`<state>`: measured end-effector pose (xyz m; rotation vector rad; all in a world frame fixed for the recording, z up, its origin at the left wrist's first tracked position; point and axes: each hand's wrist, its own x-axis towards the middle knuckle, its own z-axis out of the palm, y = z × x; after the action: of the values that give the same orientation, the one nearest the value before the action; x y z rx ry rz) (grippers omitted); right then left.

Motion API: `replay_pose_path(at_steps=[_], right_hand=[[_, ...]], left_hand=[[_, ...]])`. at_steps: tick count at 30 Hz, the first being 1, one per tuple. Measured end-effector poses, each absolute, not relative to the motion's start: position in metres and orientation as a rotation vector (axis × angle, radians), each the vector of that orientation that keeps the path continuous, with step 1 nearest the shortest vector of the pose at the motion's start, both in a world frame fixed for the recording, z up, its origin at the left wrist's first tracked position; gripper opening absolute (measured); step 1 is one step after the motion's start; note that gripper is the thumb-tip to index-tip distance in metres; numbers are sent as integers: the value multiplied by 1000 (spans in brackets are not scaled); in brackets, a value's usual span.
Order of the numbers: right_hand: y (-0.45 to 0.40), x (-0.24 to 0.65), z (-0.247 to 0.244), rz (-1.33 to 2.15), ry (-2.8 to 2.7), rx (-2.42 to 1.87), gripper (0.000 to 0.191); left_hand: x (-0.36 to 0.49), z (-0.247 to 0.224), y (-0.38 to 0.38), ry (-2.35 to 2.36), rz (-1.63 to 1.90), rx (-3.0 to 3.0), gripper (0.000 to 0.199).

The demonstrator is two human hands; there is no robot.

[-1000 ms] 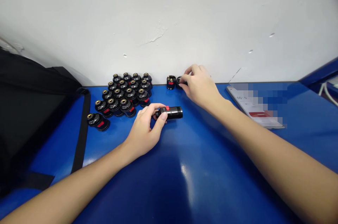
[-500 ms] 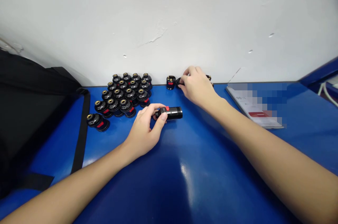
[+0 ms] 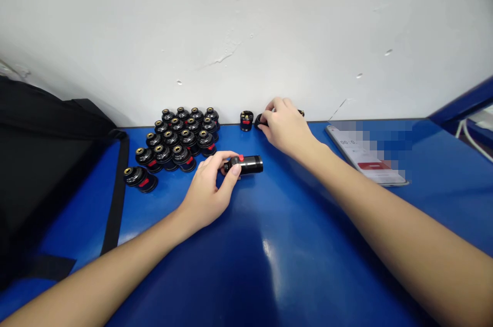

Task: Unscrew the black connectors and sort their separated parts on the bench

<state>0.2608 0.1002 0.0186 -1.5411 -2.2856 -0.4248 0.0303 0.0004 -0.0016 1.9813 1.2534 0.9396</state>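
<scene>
My left hand (image 3: 211, 186) is closed around the rear of a black cylinder with a red button (image 3: 250, 164), which lies sideways with its open end to the right. By the wall, my right hand (image 3: 283, 124) has thumb and fingers closed on a black ring-like part (image 3: 260, 121), partly covered by the fingers. Other dark parts behind that hand are mostly hidden. Just left of it stands a short black piece with a red tab and metal contacts (image 3: 246, 120). Rows of several black caps with brass tips and red buttons (image 3: 177, 137) stand at the left.
A phone with a lit, partly blurred screen (image 3: 362, 155) lies on the blue table (image 3: 239, 265) at the right. A black bag with straps (image 3: 50, 162) covers the left side. The white wall (image 3: 246, 34) rises behind, and a pale cable (image 3: 477, 139) is at the far right.
The whole view has shifted slightly, moving the objects a little left in the picture. Both hands keep nearly the same places and grips.
</scene>
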Motion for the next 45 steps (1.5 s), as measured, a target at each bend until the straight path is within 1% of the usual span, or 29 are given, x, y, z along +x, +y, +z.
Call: replay_pose_path(at_steps=[5, 8, 10, 12, 14, 15, 17, 20, 22, 25, 26, 29, 30, 33, 35, 37, 45], right_hand=[[87, 261, 31, -330, -2076, -1461, 16], [68, 258, 42, -58, -1954, -1431, 10], [52, 254, 47, 246, -1936, -1487, 15], [35, 250, 46, 599, -1920, -1542, 32], [19, 246, 41, 869, -1928, -1534, 47], [13, 244, 37, 965, -1929, -1513, 49], [3, 240, 28, 1112, -1894, -1458, 46], [-3, 237, 19, 1200, -1811, -1377, 42], [-4, 238, 16, 1142, -1805, -1367, 43], [-1, 244, 16, 837, -1883, -1405, 45], [1, 247, 15, 694, -1912, -1409, 42], [11, 259, 8, 342, -1992, -1382, 18], [15, 262, 5, 278, -2027, -1379, 18], [29, 270, -3, 179, -2146, -1425, 22], [36, 271, -4, 147, -2204, -1469, 18], [43, 270, -2, 98, -2256, -1498, 16], [66, 262, 12, -241, -2273, -1599, 20]], left_hand=[[29, -2, 1, 1266, 926, 1977, 29], [28, -2, 1, 1254, 938, 1985, 28], [28, -2, 0, 1230, 962, 2006, 26], [27, -1, 0, 1209, 977, 2027, 26], [27, -1, 0, 1191, 980, 2037, 28], [27, -1, 0, 1179, 979, 2039, 29], [27, -2, 0, 1158, 973, 2043, 30], [27, -3, 1, 1145, 953, 2046, 30], [27, -3, 0, 1147, 945, 2042, 31], [28, -2, 0, 1177, 941, 2043, 30], [28, -2, 0, 1194, 942, 2042, 30], [29, -1, 0, 1234, 953, 2022, 28], [29, -1, 0, 1240, 955, 2014, 28], [29, -1, 0, 1238, 947, 2005, 28], [29, -1, 0, 1240, 947, 2010, 28], [29, -1, 0, 1244, 952, 2013, 28], [29, -2, 1, 1236, 953, 2022, 28]])
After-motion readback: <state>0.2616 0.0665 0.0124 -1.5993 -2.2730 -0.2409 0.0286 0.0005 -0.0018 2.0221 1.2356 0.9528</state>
